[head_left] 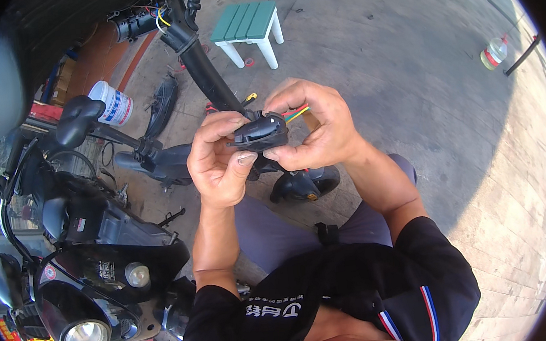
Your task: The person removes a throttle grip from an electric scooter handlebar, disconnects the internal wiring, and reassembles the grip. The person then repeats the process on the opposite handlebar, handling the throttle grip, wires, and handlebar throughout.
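Observation:
A small black plastic housing (260, 133) is held between both hands in front of my body. My left hand (214, 160) pinches its left end, thumb below and fingers above. From the right, my right hand (321, 126) grips the other end in the same way. Red, green and yellow wires (296, 112) stick out beside the housing, close to my right fingers. Behind my hands stands the black stem (206, 72) of a scooter, with loose coloured wires (162, 18) at its top. Its black wheel and fender (305, 184) show below the hands.
Beyond the stem stands a green-topped stool (245, 22) with white legs. A white bucket (111, 103) is at the far left. Black motorbikes (106, 278) crowd the left side, near my left arm. A clear plastic bottle (494, 53) sits on the paving at far right.

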Motion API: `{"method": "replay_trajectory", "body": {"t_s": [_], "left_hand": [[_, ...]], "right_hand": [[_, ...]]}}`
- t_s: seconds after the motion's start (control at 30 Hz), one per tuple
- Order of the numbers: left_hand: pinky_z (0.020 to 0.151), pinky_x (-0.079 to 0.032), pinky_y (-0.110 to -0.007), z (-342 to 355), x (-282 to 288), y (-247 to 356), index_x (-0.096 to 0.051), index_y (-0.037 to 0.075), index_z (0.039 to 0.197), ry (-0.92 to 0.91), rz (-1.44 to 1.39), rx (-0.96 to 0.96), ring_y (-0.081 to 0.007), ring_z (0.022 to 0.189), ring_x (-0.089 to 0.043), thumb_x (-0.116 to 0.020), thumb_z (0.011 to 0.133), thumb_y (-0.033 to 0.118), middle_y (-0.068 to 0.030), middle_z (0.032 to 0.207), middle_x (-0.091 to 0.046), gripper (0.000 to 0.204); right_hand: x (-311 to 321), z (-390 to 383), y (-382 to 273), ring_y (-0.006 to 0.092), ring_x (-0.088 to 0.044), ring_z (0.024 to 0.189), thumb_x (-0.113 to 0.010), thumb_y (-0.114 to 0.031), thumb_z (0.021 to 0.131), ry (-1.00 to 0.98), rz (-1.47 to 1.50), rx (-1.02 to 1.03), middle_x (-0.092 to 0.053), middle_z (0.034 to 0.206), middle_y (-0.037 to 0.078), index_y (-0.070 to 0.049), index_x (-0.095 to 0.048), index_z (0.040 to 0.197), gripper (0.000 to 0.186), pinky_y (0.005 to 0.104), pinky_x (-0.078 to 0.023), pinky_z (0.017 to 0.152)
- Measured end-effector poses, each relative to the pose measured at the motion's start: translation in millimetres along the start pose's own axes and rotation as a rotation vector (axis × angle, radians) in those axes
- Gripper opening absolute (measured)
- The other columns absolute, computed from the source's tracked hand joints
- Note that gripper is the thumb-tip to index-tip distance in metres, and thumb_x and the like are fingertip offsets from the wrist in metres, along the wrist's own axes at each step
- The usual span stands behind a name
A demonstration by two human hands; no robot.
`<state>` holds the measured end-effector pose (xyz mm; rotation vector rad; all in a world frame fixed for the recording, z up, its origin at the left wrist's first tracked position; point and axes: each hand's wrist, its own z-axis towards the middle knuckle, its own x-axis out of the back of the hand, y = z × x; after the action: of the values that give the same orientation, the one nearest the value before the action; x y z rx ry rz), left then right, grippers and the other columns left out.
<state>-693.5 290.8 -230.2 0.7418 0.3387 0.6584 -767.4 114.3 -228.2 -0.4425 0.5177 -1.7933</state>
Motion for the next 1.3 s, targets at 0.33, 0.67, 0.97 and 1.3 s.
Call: {"method": "replay_trajectory", "body": {"t_s": [0.33,0.67,0.97,1.3], "left_hand": [[0.087,-0.044,-0.027,1.0,-10.0,-10.5,-0.053,0.0,0.117,0.13,-0.027,0.018,-0.0128,0.1,-0.052,-0.074,0.083,0.011,-0.0133,0.12,-0.053,0.041],[0.095,-0.048,-0.037,5.8,-0.7,-18.7,-0.054,-0.002,0.118,0.105,-0.367,0.198,-0.0221,0.104,-0.061,-0.072,0.084,0.014,-0.014,0.116,-0.061,0.041],[0.08,-0.047,-0.028,2.2,-2.5,-15.1,-0.058,0.001,0.104,0.171,-0.384,0.274,-0.0133,0.09,-0.06,-0.071,0.083,0.004,-0.0078,0.102,-0.063,0.025],[0.079,-0.048,-0.027,-1.6,-13.5,-3.0,-0.06,-0.001,0.108,0.156,-0.237,0.2,-0.0127,0.09,-0.06,-0.074,0.08,0.0,-0.0078,0.101,-0.063,0.031]], "right_hand": [[-15.2,2.0,3.5,0.0107,-0.058,0.072,-0.081,-0.009,0.066,0.149,0.341,-0.35,-0.059,0.085,0.003,-0.002,-0.055,0.098,0.042,0.0263,-0.05,0.065],[-18.6,0.4,10.3,0.0092,-0.054,0.074,-0.083,-0.012,0.067,0.118,0.229,-0.329,-0.059,0.087,0.001,-0.002,-0.055,0.106,0.049,0.0247,-0.047,0.067],[-19.6,-8.8,18.9,0.009,-0.06,0.084,-0.084,-0.01,0.074,0.135,0.487,-0.432,-0.063,0.095,0.003,-0.001,-0.056,0.11,0.047,0.0254,-0.049,0.071],[-14.0,-15.6,8.9,0.0112,-0.06,0.089,-0.083,-0.005,0.071,0.116,0.465,-0.406,-0.062,0.096,0.002,-0.001,-0.058,0.109,0.045,0.0297,-0.05,0.081]]}}
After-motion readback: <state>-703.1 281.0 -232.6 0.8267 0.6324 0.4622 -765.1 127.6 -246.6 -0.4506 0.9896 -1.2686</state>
